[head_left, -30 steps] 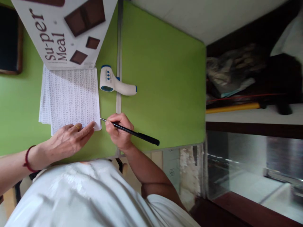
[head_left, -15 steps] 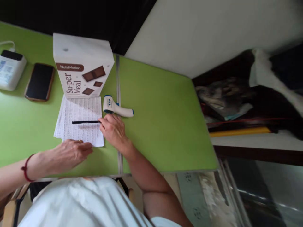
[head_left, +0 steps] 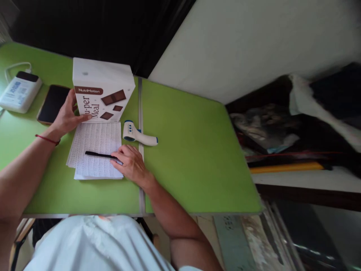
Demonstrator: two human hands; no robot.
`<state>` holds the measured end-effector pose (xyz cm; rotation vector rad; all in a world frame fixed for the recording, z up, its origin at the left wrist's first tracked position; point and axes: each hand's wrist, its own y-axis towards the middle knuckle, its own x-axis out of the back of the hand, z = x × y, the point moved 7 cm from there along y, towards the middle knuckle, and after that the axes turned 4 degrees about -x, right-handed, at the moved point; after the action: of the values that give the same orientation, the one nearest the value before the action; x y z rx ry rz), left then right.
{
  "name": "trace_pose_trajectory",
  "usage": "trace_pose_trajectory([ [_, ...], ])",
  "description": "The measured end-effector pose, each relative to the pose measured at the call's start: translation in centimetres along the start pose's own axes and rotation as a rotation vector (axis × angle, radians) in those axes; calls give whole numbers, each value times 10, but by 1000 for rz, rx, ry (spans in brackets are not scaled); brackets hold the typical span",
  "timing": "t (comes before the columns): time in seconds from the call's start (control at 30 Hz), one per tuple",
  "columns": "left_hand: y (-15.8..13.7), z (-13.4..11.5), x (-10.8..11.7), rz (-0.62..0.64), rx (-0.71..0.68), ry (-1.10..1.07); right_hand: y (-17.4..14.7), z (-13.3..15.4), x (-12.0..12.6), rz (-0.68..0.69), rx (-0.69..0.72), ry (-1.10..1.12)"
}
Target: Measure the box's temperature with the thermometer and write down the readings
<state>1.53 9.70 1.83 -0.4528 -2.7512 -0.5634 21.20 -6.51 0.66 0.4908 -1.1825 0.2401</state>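
A white "Su-per Meal" box [head_left: 104, 79] stands upright on the green table [head_left: 191, 150]. My left hand [head_left: 66, 114] grips its left side, thumb on the printed front. In front of the box lies a stack of printed paper sheets [head_left: 94, 139] with a black pen [head_left: 97, 154] lying across it. My right hand [head_left: 129, 163] rests flat on the right edge of the sheets, fingertips touching the pen's right end. A white and blue infrared thermometer [head_left: 135, 133] lies just beyond that hand.
A dark phone [head_left: 52, 103] and a white device with a cable [head_left: 18, 92] lie left of the box. A seam [head_left: 140, 113] divides two table tops. To the right, a shelf holds dark clutter [head_left: 282, 124] and a yellow rod [head_left: 284, 167].
My right hand laid the pen across the sheets and now rests beside it. My left hand left the paper's near edge and took hold of the box. The view tilted up.
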Motion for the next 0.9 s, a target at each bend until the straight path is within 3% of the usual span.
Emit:
trace_pose_trajectory([
  [0.2,-6,-6,4,-168,-29,-88,0,5,-1,50,95,3],
  [0.4,-22,-15,6,-242,33,-106,-1,5,-1,111,140,63],
  [0.63,-30,-8,-2,-128,5,-96,0,7,0,111,137,80],
  [0.77,-27,-9,-4,-29,-59,-67,0,-2,5,-22,135,109],
  [0.83,-27,-8,-6,24,-68,-72,1,-23,14,-170,5,86],
  [0.9,-27,-7,-5,38,-59,-63,-1,-52,24,-333,-209,-15],
])
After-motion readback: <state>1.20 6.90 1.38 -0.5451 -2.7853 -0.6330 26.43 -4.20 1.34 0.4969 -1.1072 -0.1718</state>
